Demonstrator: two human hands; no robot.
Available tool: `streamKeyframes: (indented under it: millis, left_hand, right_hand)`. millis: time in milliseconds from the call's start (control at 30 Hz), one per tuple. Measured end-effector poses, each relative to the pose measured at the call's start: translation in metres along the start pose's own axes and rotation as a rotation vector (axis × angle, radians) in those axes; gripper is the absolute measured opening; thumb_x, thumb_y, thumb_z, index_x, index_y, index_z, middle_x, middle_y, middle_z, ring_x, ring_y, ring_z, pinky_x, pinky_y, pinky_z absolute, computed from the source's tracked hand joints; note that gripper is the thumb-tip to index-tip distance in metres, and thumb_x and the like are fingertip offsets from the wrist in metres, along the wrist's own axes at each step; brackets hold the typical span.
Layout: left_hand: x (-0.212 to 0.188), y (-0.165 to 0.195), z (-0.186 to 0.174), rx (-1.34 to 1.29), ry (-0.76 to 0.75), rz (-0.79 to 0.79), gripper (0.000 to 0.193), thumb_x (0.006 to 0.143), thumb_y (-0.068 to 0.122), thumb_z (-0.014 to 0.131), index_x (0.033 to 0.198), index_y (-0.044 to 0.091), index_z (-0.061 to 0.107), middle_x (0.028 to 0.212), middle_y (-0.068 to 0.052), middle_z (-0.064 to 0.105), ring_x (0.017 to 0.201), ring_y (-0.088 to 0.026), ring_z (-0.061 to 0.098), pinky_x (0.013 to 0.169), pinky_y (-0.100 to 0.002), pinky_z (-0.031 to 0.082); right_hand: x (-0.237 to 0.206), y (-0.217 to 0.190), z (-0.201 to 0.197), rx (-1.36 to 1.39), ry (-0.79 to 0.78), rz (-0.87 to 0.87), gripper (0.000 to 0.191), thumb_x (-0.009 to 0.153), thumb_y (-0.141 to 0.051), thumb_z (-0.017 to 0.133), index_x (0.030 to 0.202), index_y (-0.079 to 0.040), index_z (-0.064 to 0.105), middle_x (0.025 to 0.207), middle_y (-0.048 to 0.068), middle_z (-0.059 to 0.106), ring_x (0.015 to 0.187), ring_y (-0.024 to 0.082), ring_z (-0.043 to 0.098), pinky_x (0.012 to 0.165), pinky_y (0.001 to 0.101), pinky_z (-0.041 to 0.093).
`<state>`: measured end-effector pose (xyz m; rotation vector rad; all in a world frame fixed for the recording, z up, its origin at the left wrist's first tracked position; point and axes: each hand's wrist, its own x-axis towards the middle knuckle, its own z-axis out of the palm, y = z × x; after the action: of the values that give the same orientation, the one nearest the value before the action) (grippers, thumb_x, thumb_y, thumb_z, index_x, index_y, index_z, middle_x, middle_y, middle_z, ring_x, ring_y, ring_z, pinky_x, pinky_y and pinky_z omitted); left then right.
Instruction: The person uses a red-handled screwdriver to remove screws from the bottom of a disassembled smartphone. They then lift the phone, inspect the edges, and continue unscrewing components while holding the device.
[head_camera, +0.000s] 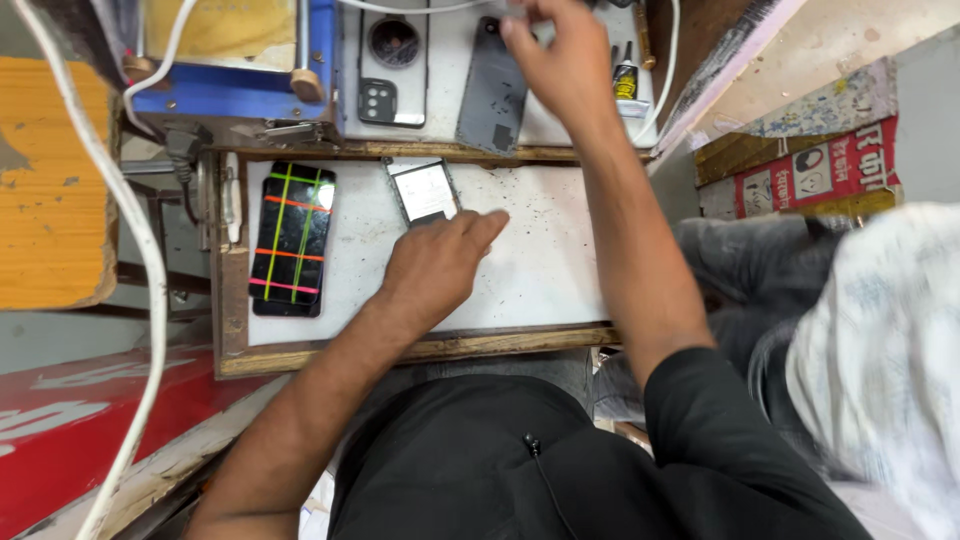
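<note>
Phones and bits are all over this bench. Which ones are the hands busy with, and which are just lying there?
In use:
- small phone part, under the left hand
- grey back cover, by the right hand

Lying about:
- striped phone
- phone case
- glue tube
- white cable

Phone screen (292, 240) lies flat at the left of the white pull-out board, black glass crossed with green vertical and red and pink horizontal lines. Smaller phone display (425, 191) just right of it, tilted, pale grey-white panel in a dark frame, the left hand (435, 262) touching its lower edge. Small glue tube (626, 80) on the upper shelf, black with a yellow label. Red and white printed sign (815, 172) at far right. Red panel with white lettering (70, 420) at lower left.
</note>
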<state>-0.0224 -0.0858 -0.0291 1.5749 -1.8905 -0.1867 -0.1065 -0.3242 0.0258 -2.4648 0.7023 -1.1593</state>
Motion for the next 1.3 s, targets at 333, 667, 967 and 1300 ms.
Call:
streamKeyframes:
  millis: [333, 667, 967, 1300]
  left_hand:
    - [0.007, -0.003, -0.019, -0.160, 0.027, 0.108, 0.033, 0.087, 0.008, 0.064, 0.119, 0.011, 0.063, 0.095, -0.010, 0.074, 0.078, -0.029, 0.073, 0.065, -0.040, 0.056]
    - [-0.001, -0.007, -0.008, 0.045, -0.087, -0.083, 0.032, 0.094, 0.021, 0.075, 0.121, 0.008, 0.063, 0.081, -0.010, 0.072, 0.076, -0.030, 0.070, 0.068, -0.044, 0.055]
    - [-0.007, -0.014, 0.008, 0.073, 0.117, -0.126, 0.039, 0.091, 0.029, 0.082, 0.114, 0.005, 0.062, 0.064, -0.006, 0.066, 0.058, -0.025, 0.067, 0.057, -0.038, 0.053]
    - [-0.025, -0.022, 0.017, -0.028, 0.290, -0.133, 0.042, 0.091, 0.019, 0.085, 0.118, 0.005, 0.057, 0.074, -0.005, 0.070, 0.065, -0.023, 0.070, 0.059, -0.036, 0.054]
  right_hand:
    - [-0.174, -0.040, -0.022, 0.323, -0.354, 0.682, 0.027, 0.096, -0.015, 0.072, 0.123, -0.014, 0.076, 0.100, 0.004, 0.077, 0.068, 0.010, 0.060, 0.060, 0.0266, 0.051]
    - [-0.199, -0.061, -0.002, 0.048, -0.480, 0.420, 0.023, 0.090, -0.022, 0.074, 0.111, -0.013, 0.076, 0.101, 0.007, 0.076, 0.074, 0.023, 0.072, 0.068, 0.0357, 0.058]
    - [-0.191, -0.066, 0.002, -0.012, -0.536, 0.415, 0.025, 0.089, -0.026, 0.076, 0.108, -0.011, 0.073, 0.101, 0.005, 0.075, 0.077, 0.025, 0.073, 0.068, 0.0378, 0.058]
    - [-0.186, -0.073, 0.006, -0.116, -0.535, 0.250, 0.015, 0.092, -0.022, 0.071, 0.104, -0.013, 0.074, 0.097, 0.002, 0.073, 0.083, 0.028, 0.072, 0.068, 0.0415, 0.058]
